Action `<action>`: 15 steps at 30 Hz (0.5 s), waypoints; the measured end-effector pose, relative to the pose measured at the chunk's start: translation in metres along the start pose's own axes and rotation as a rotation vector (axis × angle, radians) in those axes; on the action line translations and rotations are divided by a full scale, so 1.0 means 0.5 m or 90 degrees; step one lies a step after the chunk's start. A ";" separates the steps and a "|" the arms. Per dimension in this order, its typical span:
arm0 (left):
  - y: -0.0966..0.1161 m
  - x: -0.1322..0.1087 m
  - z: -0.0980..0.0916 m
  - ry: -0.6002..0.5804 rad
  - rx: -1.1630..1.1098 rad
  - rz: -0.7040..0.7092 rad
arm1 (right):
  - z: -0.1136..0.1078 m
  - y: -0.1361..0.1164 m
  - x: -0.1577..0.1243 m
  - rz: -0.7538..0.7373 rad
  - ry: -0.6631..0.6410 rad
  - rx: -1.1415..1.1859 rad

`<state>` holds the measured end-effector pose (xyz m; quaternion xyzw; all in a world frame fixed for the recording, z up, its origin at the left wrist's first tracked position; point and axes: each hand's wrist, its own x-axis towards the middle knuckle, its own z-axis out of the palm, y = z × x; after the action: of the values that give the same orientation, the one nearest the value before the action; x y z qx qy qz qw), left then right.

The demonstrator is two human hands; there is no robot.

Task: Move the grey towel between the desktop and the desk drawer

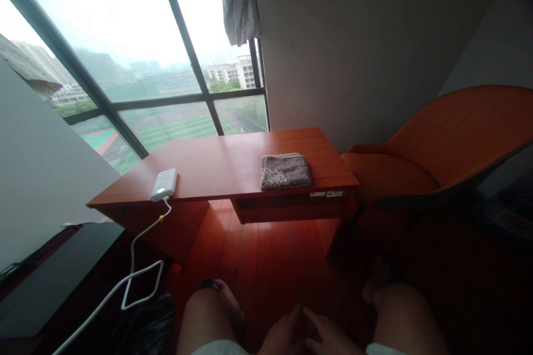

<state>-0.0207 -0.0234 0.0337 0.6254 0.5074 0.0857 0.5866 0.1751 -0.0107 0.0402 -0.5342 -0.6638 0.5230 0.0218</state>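
Observation:
Low in the head view, between the knees, my left hand (pixel 283 335) and my right hand (pixel 327 335) rest close together in shadow. Their fingers stretch toward each other, and the fingertips nearly meet. I see nothing held in either hand. Beyond them a folded grey-brown towel (pixel 285 171) lies on the right part of a reddish wooden desk (pixel 216 161). At the desk's left front edge lies a white power bank (pixel 164 184), with a white cable (pixel 132 249) plugged into it.
An orange chair (pixel 395 169) stands right of the desk. Large windows (pixel 158 77) rise behind it, with a curtain (pixel 239 5) hanging at one side. A dark flat-topped surface (pixel 58 283) and a black plastic bag (pixel 145 324) are at the lower left.

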 end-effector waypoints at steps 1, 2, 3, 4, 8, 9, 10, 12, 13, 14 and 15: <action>0.000 0.000 0.000 0.001 0.002 0.001 | 0.000 0.000 -0.001 0.000 0.001 0.000; -0.001 -0.001 0.001 0.002 0.004 0.001 | 0.000 0.000 -0.001 0.001 0.001 0.000; -0.001 -0.001 0.001 0.003 0.006 0.002 | -0.001 -0.001 -0.002 0.001 0.001 0.001; -0.001 -0.001 0.001 0.004 0.008 0.003 | -0.001 -0.001 -0.002 0.001 0.001 0.001; -0.002 -0.003 0.001 0.006 0.016 0.008 | -0.004 -0.003 -0.002 -0.004 -0.002 0.004; -0.002 -0.004 0.000 0.006 0.018 0.010 | -0.004 -0.003 -0.002 -0.004 -0.002 0.004; -0.003 -0.005 0.000 0.006 0.021 0.013 | -0.004 -0.003 -0.002 -0.003 -0.002 0.005; -0.003 -0.005 -0.001 0.006 0.025 0.017 | -0.002 -0.004 -0.002 0.000 0.002 0.003; -0.003 -0.005 -0.001 0.005 0.028 0.020 | -0.002 -0.004 -0.003 0.002 0.004 0.003; -0.004 -0.005 -0.001 0.004 0.030 0.023 | -0.001 -0.003 -0.003 0.003 0.005 0.002; -0.004 -0.004 -0.002 0.003 0.033 0.025 | 0.000 -0.002 -0.003 0.005 0.006 0.002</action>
<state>-0.0234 -0.0249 0.0335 0.6500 0.4982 0.0857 0.5674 0.1749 -0.0119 0.0418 -0.5389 -0.6609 0.5217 0.0237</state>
